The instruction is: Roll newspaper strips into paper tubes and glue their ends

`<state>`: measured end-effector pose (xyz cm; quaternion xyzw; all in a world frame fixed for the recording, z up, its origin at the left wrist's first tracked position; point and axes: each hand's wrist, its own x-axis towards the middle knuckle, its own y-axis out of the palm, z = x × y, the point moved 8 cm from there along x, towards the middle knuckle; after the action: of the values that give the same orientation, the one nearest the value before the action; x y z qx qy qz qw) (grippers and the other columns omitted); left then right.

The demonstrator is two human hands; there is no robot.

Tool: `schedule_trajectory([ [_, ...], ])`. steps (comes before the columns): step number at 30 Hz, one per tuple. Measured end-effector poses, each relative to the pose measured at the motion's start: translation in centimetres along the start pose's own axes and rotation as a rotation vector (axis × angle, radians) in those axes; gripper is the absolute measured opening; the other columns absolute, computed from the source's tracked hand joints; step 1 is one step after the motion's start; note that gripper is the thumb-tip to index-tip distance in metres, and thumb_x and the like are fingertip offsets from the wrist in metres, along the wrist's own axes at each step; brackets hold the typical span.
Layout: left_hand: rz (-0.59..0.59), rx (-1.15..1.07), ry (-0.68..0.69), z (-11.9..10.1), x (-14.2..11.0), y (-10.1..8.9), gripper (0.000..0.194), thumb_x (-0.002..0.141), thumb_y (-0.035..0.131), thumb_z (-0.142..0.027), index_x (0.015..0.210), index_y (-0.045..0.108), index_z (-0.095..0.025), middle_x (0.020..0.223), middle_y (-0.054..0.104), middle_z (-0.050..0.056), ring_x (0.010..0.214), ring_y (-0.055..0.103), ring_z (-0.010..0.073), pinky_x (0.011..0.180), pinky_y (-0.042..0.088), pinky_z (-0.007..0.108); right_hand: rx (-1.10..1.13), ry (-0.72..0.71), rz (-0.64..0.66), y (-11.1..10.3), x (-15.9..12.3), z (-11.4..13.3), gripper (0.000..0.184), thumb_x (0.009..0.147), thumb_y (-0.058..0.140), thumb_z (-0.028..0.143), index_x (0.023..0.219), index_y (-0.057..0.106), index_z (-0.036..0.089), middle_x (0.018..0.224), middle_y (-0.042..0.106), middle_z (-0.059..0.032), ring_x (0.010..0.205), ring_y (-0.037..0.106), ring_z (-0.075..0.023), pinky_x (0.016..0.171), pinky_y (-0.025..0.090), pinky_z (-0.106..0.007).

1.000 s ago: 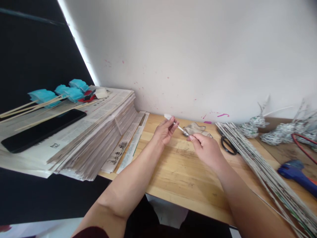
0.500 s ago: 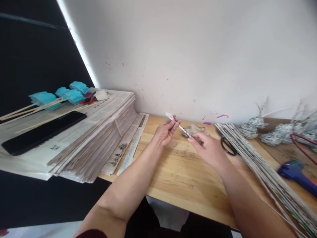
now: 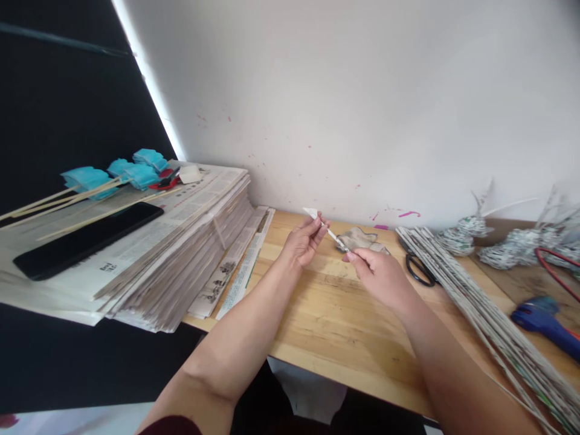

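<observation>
Above tabletop, paper tube aslant, far-leftward

Paper tube: mid-section covered by the left grip; lower end concealed in the right grip, far-side fingers not visible. Black loop handle: remainder obscured by the rolled-paper bundle, itself cut off at lower right. Woven paper pieces: blurred, rightmost cropped. Blue tool: cropped at right edge. Thin sticks: cropped at left edge. Newspaper stack: body print illegible.
</observation>
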<state>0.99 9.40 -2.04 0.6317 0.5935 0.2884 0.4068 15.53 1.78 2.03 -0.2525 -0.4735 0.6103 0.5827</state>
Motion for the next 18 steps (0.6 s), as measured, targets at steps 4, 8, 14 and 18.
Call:
schedule_trajectory([
  [4, -0.077, -0.045, 0.027, -0.6, 0.6, -1.0, 0.018, 0.085, 0.053, 0.002, 0.086, 0.068, -0.008, 0.073, 0.068, 0.003, 0.070, 0.069, 0.0084, 0.070, 0.056, 0.013, -0.276, -0.001, 0.002, -1.0, -0.5, 0.2, 0.024, 0.091, 0.047, 0.035, 0.080, 0.062, 0.021, 0.069, 0.066, -0.0040, 0.062, 0.057, -0.0183, 0.054, 0.026, -0.028],
  [8, -0.168, -0.075, 0.049, -1.4, 0.7, -1.8, 0.021, 0.088, 0.049, 0.002, 0.090, 0.066, -0.010, 0.068, 0.067, 0.000, 0.065, 0.068, 0.0067, 0.064, 0.056, 0.010, -0.520, 0.062, -0.011, -4.1, -2.7, 1.3, 0.017, 0.090, 0.047, 0.029, 0.089, 0.062, 0.021, 0.075, 0.067, -0.0064, 0.062, 0.058, -0.0202, 0.052, 0.021, -0.030],
  [14, -0.164, 0.008, -0.022, -0.9, 0.5, -1.6, 0.019, 0.089, 0.048, -0.001, 0.091, 0.064, -0.010, 0.066, 0.067, 0.001, 0.064, 0.069, 0.0088, 0.056, 0.055, 0.009, -0.359, 0.099, 0.107, -5.7, -9.5, 2.4, 0.022, 0.092, 0.045, 0.031, 0.080, 0.059, 0.021, 0.074, 0.067, -0.0054, 0.069, 0.061, -0.0193, 0.057, 0.030, -0.029],
  [18, -0.087, 0.183, -0.162, 1.4, -0.3, -1.0, 0.017, 0.087, 0.051, 0.001, 0.084, 0.065, -0.009, 0.068, 0.067, 0.003, 0.065, 0.069, 0.0102, 0.055, 0.056, 0.010, -0.131, 0.102, 0.347, -4.4, -14.3, 0.4, 0.024, 0.087, 0.056, 0.041, 0.075, 0.063, 0.022, 0.072, 0.067, -0.0030, 0.068, 0.061, -0.0185, 0.058, 0.035, -0.027],
])
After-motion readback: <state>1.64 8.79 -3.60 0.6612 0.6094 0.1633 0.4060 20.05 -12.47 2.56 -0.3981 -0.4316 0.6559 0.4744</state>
